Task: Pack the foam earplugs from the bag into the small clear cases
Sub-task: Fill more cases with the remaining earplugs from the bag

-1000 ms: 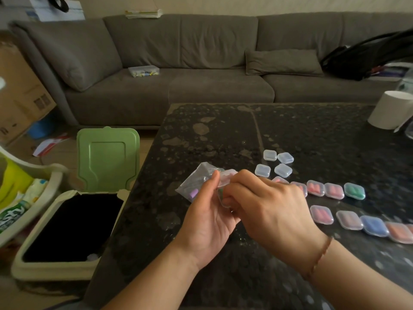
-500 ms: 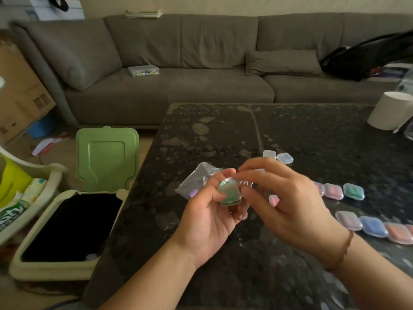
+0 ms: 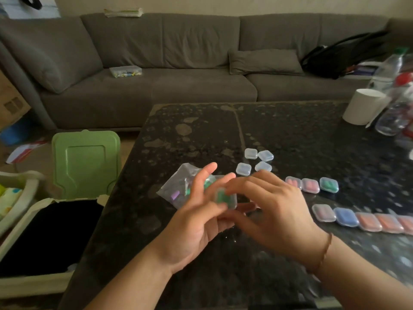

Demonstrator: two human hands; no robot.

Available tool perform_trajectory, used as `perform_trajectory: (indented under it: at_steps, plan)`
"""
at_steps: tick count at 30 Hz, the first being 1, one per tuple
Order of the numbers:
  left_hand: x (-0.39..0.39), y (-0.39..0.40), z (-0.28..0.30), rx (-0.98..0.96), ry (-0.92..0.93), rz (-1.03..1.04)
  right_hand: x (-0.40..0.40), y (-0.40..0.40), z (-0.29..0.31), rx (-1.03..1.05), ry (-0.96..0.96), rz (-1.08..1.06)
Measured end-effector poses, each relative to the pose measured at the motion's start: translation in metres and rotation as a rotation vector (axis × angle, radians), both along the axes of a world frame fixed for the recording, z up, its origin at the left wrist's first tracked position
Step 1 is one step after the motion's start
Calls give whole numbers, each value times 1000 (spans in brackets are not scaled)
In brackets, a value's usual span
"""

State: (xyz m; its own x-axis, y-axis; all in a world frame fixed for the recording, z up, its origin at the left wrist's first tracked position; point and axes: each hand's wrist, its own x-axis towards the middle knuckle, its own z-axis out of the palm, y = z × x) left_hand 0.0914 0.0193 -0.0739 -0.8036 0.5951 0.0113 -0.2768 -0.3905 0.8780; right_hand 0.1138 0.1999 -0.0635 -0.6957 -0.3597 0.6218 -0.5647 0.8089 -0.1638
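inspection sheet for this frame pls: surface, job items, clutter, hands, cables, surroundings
Surface: dark speckled table, worn patches.
Job's things: bag with loose earplugs; green-filled case between the hands; four empty cases; filled cases in rows on the right.
Clutter: white cup, plastic bottles.
Grippers: left hand fingers spread; right hand blurred, at the case.
Cables: nothing seen.
Surroundings: grey sofa, open bin with green lid.

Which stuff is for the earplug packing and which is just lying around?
For the job: bag of earplugs, green-filled case between both hands, empty cases, filled cases.
Lying about: white cup, bottles, green-lidded bin, sofa.
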Motion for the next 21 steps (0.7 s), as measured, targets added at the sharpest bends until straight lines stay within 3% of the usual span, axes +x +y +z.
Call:
perform_trajectory:
  at_steps: [6, 17, 21]
  plan:
    - [1, 8, -7, -136, 84, 6, 7, 69, 10, -178, -169, -250]
    - [12, 38, -19, -257, 211, -69, 24, 175, -20, -194, -478, -806]
    - [15, 40, -22, -270, 232, -66, 22, 192, -20, -243, -517, -890]
